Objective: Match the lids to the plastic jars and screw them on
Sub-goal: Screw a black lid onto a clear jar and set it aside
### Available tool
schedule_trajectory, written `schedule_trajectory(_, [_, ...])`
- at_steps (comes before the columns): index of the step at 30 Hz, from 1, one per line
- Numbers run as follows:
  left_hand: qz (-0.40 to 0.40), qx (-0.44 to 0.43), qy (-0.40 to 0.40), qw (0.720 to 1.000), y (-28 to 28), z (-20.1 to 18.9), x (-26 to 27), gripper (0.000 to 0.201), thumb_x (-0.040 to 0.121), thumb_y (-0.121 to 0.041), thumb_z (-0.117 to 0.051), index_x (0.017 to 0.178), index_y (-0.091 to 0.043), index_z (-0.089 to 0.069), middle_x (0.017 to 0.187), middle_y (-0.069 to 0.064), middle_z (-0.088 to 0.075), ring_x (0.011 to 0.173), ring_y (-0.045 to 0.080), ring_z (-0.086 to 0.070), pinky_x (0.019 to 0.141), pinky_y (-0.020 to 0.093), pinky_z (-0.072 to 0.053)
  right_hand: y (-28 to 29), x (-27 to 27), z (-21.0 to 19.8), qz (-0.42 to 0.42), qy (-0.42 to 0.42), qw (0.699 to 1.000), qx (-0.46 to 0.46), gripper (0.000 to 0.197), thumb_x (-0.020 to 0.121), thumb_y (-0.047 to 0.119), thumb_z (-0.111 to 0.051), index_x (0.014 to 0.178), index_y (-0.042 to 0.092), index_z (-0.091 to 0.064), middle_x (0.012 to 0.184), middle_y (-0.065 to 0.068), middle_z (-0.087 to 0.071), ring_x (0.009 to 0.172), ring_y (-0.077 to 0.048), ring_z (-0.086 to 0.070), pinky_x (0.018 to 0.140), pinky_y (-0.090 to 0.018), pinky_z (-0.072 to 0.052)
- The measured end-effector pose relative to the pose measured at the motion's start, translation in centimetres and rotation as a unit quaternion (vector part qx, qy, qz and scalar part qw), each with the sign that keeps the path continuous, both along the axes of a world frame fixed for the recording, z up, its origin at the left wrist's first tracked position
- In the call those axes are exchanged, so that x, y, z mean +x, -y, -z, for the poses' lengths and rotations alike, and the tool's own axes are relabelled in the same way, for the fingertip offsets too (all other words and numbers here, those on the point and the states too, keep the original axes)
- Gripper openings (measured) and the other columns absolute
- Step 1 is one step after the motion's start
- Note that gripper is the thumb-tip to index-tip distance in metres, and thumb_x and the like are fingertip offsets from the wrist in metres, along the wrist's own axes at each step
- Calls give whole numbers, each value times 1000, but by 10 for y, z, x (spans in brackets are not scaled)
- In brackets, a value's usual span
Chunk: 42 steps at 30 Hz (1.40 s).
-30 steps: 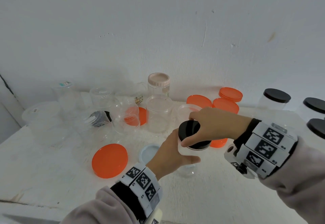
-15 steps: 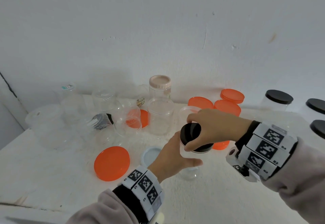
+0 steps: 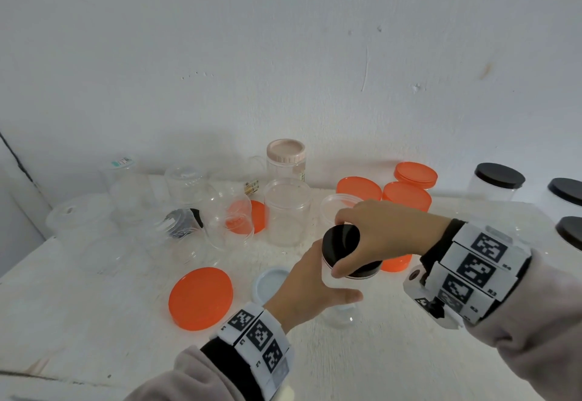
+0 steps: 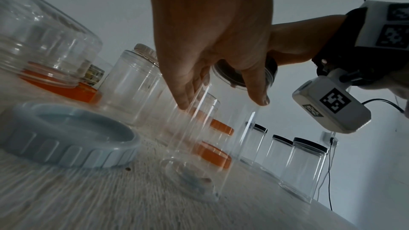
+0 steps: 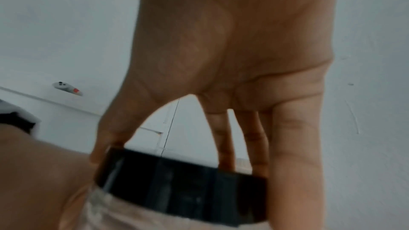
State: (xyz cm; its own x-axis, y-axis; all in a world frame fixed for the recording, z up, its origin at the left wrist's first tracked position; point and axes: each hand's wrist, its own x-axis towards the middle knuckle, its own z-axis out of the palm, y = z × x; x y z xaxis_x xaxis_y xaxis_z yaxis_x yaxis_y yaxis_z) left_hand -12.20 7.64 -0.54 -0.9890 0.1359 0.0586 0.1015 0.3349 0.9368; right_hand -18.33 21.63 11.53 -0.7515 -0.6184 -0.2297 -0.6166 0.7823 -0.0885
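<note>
**Black lid meets clear jar, both hands on**

While the left hand [image 3: 310, 293] wraps its fingers and thumb around the clear plastic jar [image 4: 212, 128], the right hand [image 3: 384, 237] comes over the top, thumb and fingertips curled round the rim of the round black lid [image 3: 341, 241]. That lid sits on the jar's mouth, and the jar stands on the white, rough-grained desk [image 3: 94, 322], near centre. From the right wrist view the lid's side wall [image 5: 177, 181] looks smooth and glossy, with the thumb on one side and the fingers [image 5: 223, 139] on the other.

To the left lies a flat orange lid [image 3: 201, 298], smooth and disc-shaped, and just beside the left hand a pale blue lid [image 4: 66, 135] rests upside down, its rim ribbed. Further back stands an open clear cylinder jar [image 3: 288, 211], and behind it a tall jar with a ribbed pink cap [image 3: 286, 151]. At far right, three black-capped clear jars [image 4: 303, 169] stand in a row. At the far left, a cluster of transparent jars [image 3: 132, 186], some tipped over; their count is hard to tell through the glare.
</note>
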Motion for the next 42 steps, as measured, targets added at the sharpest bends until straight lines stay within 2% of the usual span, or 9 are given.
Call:
schedule_trajectory(3, [1,-4,6,1000,0,-1,-1,76,67,-33,-85,126,-44,-37,124,-24,-52,116,-6,-48,92,13,-39,1,0,0,26,9,999,18,77,59,80,-64,110,24,-52,92,9,-53,82,-10,-54,62,-24,-42])
schedule_trajectory(8, [-3,-20,2,1000,0,-2,-1,72,67,-35,-85,110,-58,-32,117,-32,-50,107,-23,-43,80,2,-35,-2,-2,-11,-18,93,995,37,89,66,51,-78,141,44,-30,122,15,-39,117,-11,-41,94,-31,-44])
schedule_trajectory(17, [-6,-1,7,1000,0,3,0,80,65,-38,-85,130,-40,-38,124,-22,-52,118,-4,-47,96,18,-39,0,2,-1,11,-7,1000,1,73,58,79,-64,108,27,-55,90,11,-52,84,-9,-53,67,-27,-47])
schedule_trajectory(22, [-16,-17,-1,1000,-1,3,0,79,66,-38,-85,128,-40,-36,121,-25,-52,113,-10,-47,87,10,-37,-1,2,-4,-9,72,997,19,82,67,62,-72,137,37,-38,117,12,-45,105,-11,-47,85,-28,-46])
schedule_trajectory(26, [-20,-19,0,1000,-2,3,0,76,66,-38,-85,123,-45,-35,118,-28,-52,109,-16,-46,82,5,-37,1,2,-7,-35,50,998,13,86,67,55,-76,141,41,-36,120,13,-45,109,-9,-41,84,-25,-40])
schedule_trajectory(29, [-20,-24,-1,1000,-2,4,0,79,66,-40,-84,128,-40,-36,121,-24,-52,112,-9,-47,85,8,-36,1,3,-8,-34,38,999,0,77,64,59,-75,133,37,-47,115,15,-52,105,-9,-48,84,-25,-46])
schedule_trajectory(34, [-11,-7,8,1000,-1,5,-1,83,63,-42,-84,131,-38,-37,122,-23,-53,115,-4,-49,95,18,-41,4,6,-3,-4,1,1000,-9,63,64,69,-69,109,26,-57,88,12,-56,81,-7,-53,63,-22,-45])
schedule_trajectory(39, [-11,-15,0,1000,-1,4,-1,81,64,-42,-84,129,-41,-35,123,-24,-52,115,-9,-47,94,14,-38,4,7,-9,-20,85,995,40,83,70,52,-76,140,42,-32,122,11,-41,111,-13,-45,91,-34,-48])
schedule_trajectory(42, [-5,-21,-15,1000,-2,1,-1,84,66,-40,-84,129,-49,-30,123,-29,-50,116,-15,-44,93,9,-37,4,6,-12,-72,79,994,33,76,71,41,-77,136,48,-39,120,13,-41,110,-11,-44,90,-32,-48])
